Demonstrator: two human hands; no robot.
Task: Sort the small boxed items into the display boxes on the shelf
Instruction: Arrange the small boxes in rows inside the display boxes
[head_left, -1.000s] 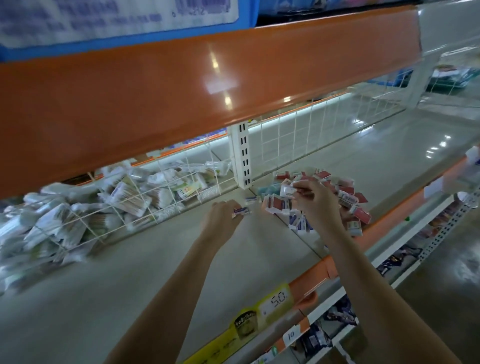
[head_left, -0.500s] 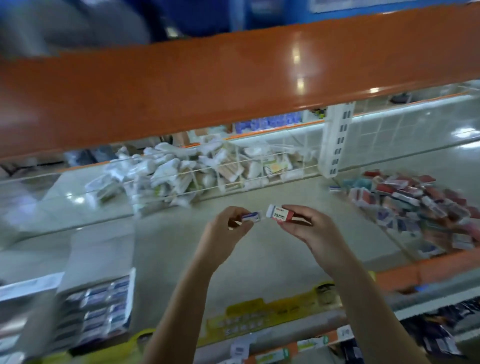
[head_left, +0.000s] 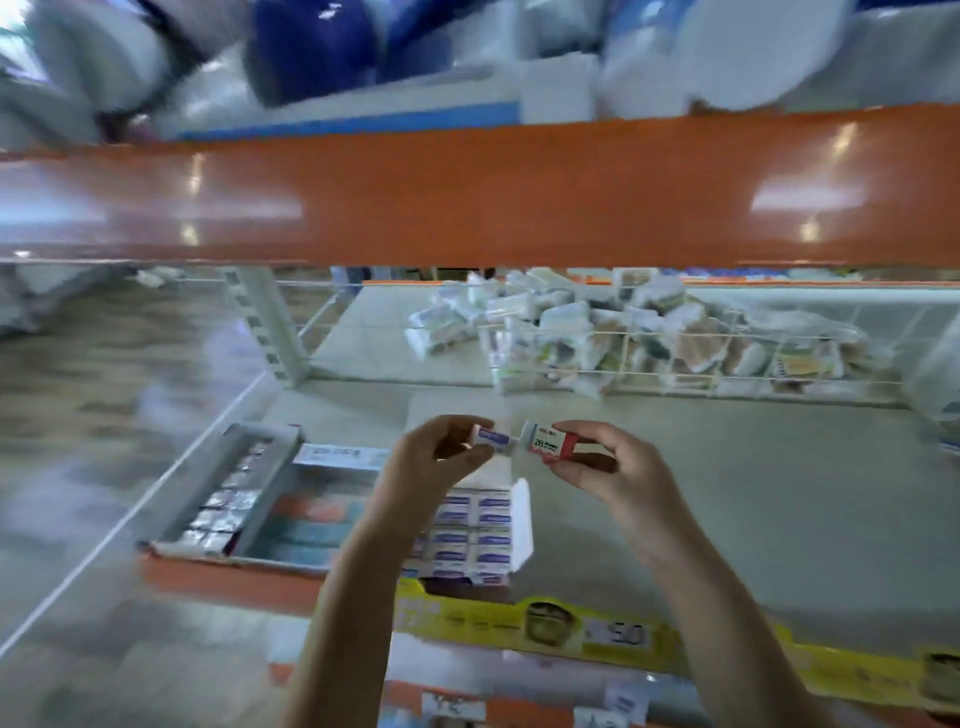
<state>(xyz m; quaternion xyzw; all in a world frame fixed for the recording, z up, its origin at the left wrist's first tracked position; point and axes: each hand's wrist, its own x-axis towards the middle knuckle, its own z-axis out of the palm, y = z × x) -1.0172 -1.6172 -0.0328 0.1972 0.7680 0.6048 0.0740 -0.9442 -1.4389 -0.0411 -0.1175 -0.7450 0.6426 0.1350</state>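
Left hand (head_left: 431, 457) pinching a purple-labelled box (head_left: 491, 436); right hand (head_left: 605, 467) gripping a red box (head_left: 550, 442) marked "28". Both above the open display box (head_left: 514, 525). Yellow price strip (head_left: 597, 631) reading "50" just below.

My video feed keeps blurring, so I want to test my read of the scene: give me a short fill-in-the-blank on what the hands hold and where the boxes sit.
1. The left hand holds a small box with a ____ label.
2. The right hand holds a small box that is white and ____.
3. The open display box of purple-labelled boxes lies directly below the ____ hand.
4. The price strip along the shelf edge is ____.

Missing words: purple; red; left; yellow
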